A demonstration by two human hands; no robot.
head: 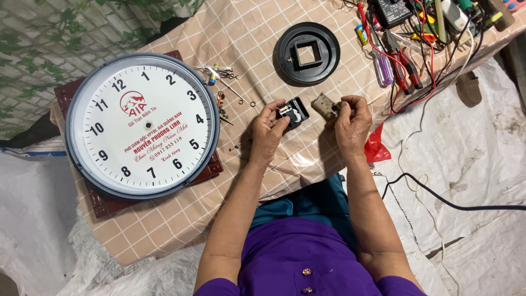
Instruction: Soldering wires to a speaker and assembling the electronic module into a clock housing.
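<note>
Two hands busy: your left hand fingers pinch opened black clock movement, right hand fingers grip small beige part. Round back cover already off; wall clock awaits reassembly on bench.

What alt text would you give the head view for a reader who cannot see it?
The person's left hand holds a small black clock mechanism, and the right hand holds a small beige part beside it, over a checked cloth. A round wall clock lies to the left, a black round back plate above, tools and wires at upper right.
</note>
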